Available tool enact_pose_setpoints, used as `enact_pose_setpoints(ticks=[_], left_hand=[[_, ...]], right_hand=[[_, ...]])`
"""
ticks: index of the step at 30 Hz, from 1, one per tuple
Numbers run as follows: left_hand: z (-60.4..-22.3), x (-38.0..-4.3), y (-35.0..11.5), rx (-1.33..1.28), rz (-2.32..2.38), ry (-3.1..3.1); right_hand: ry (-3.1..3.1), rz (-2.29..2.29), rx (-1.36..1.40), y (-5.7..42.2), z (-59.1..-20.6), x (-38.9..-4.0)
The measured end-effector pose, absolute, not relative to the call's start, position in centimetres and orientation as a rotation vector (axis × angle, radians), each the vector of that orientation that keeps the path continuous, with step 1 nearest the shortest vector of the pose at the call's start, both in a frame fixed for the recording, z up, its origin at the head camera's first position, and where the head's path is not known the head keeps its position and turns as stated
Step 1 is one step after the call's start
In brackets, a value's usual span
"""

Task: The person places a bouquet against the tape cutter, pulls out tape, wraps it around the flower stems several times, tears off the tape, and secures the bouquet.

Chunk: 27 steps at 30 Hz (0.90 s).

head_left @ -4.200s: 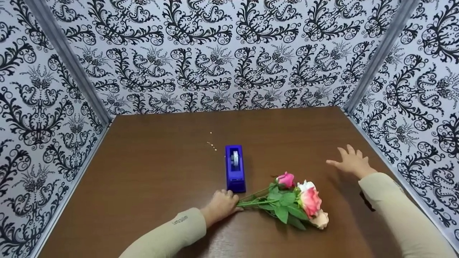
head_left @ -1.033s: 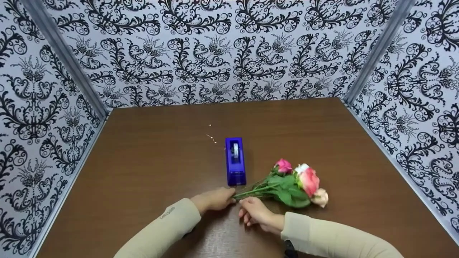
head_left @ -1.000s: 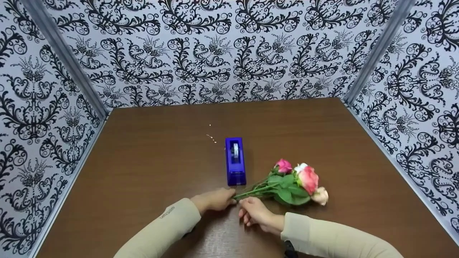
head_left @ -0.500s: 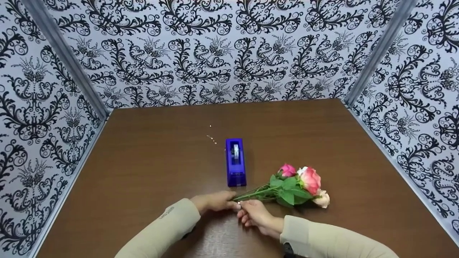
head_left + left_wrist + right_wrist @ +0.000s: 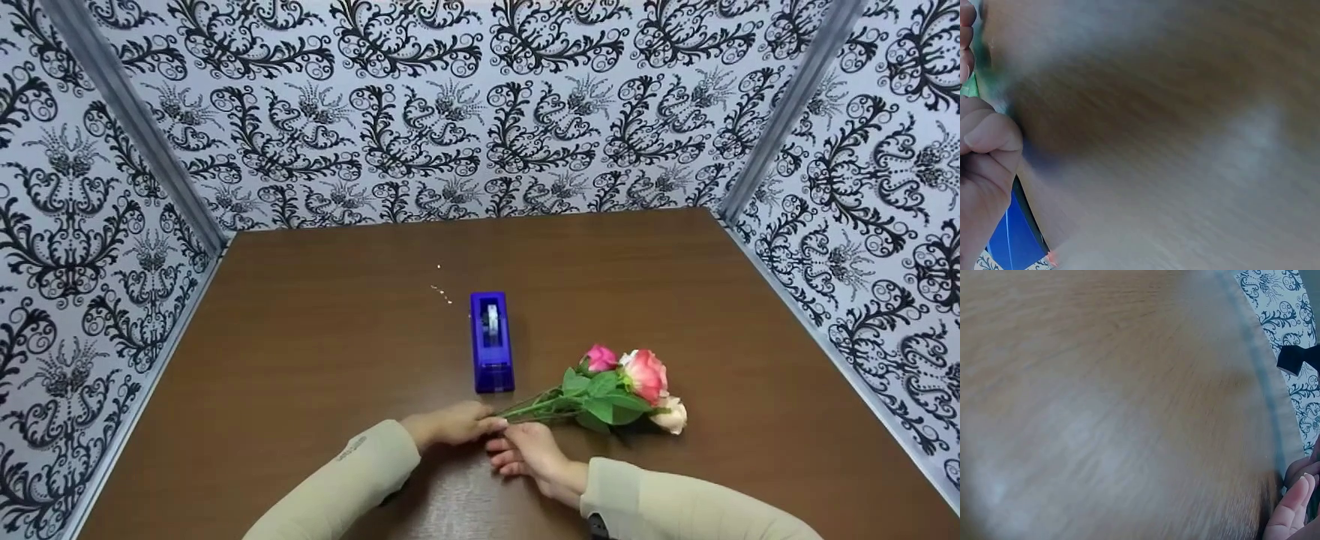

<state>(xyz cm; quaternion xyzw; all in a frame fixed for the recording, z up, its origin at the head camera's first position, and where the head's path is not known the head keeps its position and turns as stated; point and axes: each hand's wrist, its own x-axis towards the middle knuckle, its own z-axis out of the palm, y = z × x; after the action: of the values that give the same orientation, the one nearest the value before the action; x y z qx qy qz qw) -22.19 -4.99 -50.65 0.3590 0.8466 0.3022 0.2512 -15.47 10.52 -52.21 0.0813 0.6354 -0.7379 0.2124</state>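
Observation:
A bouquet of artificial roses lies on the brown table in the head view: a pink bud [image 5: 600, 358], a coral rose [image 5: 646, 375] and a cream rose [image 5: 671, 417], with white petals behind. Its green stems [image 5: 531, 407] run left into my left hand [image 5: 452, 422], which grips their ends. Just below them is my right hand [image 5: 529, 453], its thumb and forefinger pinching at the stem ends beside the left thumb. Exactly what lies between those fingertips I cannot tell. Beyond the hands stands a blue tape dispenser [image 5: 493, 367] with a roll of clear tape.
Small pale specks [image 5: 442, 293] mark the table [image 5: 337, 300] behind and left of the dispenser. Patterned black-and-white walls [image 5: 420, 150] enclose the back and both sides. At the right wrist view's edge is a dark blocky object [image 5: 1293, 360].
My right hand, open at the far right about four seconds ago, has come to the stem ends. Over the last second its fingertips shift slightly there, and the flowers turn a little. The dispenser stays put.

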Motion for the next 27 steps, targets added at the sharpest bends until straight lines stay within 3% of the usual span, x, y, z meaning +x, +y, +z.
enact_pose_setpoints(ticks=[27], left_hand=[[-51.9,-21.7,-4.7,0.964,0.88,2.396]], right_hand=[[1.68,-2.105,0.143,10.4,-52.3,-15.8]])
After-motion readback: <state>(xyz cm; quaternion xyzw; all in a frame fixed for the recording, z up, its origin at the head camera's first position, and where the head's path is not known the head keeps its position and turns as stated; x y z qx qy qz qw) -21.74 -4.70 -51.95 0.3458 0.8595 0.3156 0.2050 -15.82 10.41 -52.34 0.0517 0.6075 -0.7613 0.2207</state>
